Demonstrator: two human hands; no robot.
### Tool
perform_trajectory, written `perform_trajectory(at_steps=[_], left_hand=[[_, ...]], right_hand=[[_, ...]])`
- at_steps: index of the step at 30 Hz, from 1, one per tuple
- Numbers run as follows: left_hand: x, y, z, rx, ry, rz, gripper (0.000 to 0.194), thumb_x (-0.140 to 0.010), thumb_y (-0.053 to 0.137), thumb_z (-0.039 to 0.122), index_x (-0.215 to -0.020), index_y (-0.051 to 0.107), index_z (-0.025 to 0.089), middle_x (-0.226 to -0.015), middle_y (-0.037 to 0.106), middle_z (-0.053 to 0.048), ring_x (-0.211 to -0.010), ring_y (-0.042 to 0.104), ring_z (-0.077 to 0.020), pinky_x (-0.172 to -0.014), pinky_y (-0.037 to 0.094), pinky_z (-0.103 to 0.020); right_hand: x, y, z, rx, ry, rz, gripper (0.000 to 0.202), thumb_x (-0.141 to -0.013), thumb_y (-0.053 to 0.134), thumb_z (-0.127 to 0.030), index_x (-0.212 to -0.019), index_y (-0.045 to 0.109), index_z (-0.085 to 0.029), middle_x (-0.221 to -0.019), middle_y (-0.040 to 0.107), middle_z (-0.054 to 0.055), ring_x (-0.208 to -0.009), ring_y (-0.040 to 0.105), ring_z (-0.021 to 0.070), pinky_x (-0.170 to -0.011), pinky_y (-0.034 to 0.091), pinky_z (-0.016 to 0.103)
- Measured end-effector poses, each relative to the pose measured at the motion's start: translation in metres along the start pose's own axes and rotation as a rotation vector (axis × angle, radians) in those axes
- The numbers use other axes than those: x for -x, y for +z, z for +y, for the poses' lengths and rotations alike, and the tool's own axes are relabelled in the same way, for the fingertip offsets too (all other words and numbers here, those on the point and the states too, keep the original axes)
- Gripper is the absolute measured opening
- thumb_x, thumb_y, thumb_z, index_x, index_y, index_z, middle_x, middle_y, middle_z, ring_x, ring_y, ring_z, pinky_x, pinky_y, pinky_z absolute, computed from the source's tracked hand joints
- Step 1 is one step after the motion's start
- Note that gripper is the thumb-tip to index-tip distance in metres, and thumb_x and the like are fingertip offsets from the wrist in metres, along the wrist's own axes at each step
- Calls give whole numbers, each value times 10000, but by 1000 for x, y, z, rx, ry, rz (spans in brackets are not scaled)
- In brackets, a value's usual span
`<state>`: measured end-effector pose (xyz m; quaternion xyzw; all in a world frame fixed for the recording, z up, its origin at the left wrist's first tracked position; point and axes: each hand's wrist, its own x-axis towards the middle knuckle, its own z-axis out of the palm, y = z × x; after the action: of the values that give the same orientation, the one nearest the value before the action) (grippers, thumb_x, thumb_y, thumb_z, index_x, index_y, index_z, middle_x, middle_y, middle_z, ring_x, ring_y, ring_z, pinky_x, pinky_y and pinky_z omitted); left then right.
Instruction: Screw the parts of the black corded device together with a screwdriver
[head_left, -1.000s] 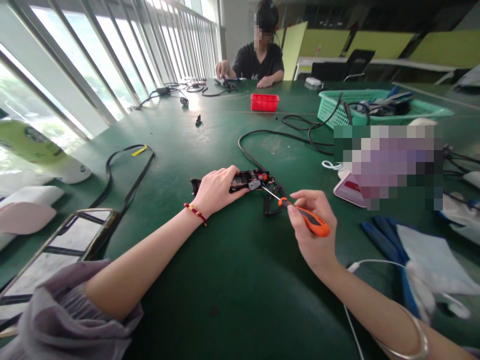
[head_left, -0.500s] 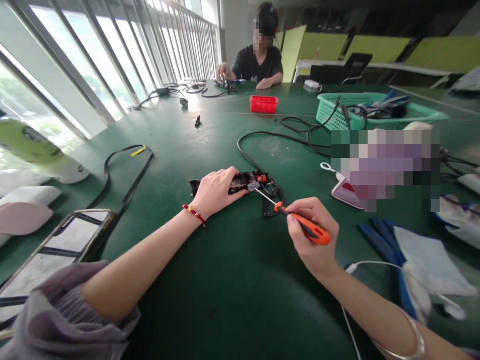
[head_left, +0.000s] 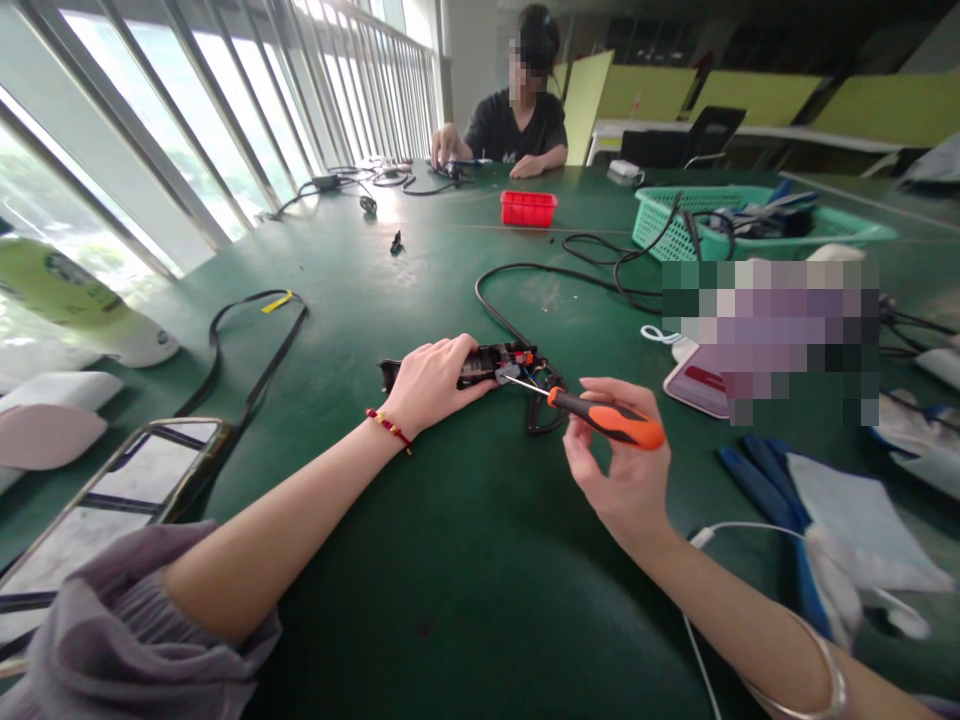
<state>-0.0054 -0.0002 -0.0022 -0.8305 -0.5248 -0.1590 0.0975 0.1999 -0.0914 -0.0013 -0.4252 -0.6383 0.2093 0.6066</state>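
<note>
My left hand is wrapped over a black elongated device and presses it to the green table. Its right end is uncovered, showing wires, a red-orange part and a small grey piece. My right hand holds an orange and black screwdriver by its handle, with thumb and fingers around it. The screwdriver's shaft points left, and its tip meets the device at the grey piece. A black cable curves away from the device's right end.
A red bin stands mid-table, a green basket of cables at the back right. A person sits opposite. Blue and white gloves lie right, a framed phone-like object and black strap left.
The screwdriver's handle has swung upward and turned, and my right hand's fingers have shifted around it. My left hand and the device stay where they were.
</note>
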Motion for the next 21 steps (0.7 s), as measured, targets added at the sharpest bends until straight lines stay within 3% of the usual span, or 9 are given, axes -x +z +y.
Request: perform_trajectory(at_steps=[2, 5, 9, 13, 16, 21], left_hand=[[0, -1, 1, 7, -2, 0, 464, -811, 462, 599, -998, 503, 177, -861, 638, -57, -794, 623, -230, -675, 414, -302], [0, -5, 3, 20, -20, -27, 457, -812, 464, 589, -1006, 502, 177, -861, 638, -58, -807, 623, -236, -687, 419, -306], [-2, -15, 4, 67, -56, -119, 416, -815, 481, 531, -1046, 494, 186, -918, 643, -52, -823, 623, -235, -690, 427, -304], [-5, -28, 2, 134, -68, -250, 350, -802, 493, 462, -1037, 534, 206, -1009, 636, -45, -898, 614, -231, -702, 431, -290], [-7, -38, -2, 130, -150, -359, 353, -773, 480, 514, -927, 582, 213, -918, 645, -46, -828, 617, -242, -623, 416, -284], [-3, -51, -28, 316, -356, -539, 453, -680, 505, 616, -808, 573, 187, -756, 641, -40, -712, 611, -227, -579, 414, -282]], right_hand=[[0, -1, 0, -1, 42, -12, 299, -749, 586, -193, -1036, 509, -228, -778, 529, -24, -557, 512, 92, -501, 463, 227], [1, -2, -2, 58, 67, -64, 123, -800, 548, -187, -919, 536, -217, -663, 511, -52, -441, 442, 64, -416, 382, 201], [1, -2, -5, 101, -131, -116, 202, -739, 570, -112, -912, 539, -213, -796, 565, -3, -614, 537, 107, -564, 447, 237], [2, 0, -5, 241, -283, -478, 185, -730, 589, -180, -914, 577, -192, -747, 536, 7, -613, 503, 123, -585, 422, 260], [4, 2, -4, 344, -333, -707, 177, -755, 583, -239, -923, 610, -189, -794, 567, 26, -653, 521, 134, -606, 413, 261], [3, 4, -4, 370, -349, -910, 203, -767, 575, -232, -964, 615, -202, -846, 607, 28, -722, 536, 153, -650, 404, 276]])
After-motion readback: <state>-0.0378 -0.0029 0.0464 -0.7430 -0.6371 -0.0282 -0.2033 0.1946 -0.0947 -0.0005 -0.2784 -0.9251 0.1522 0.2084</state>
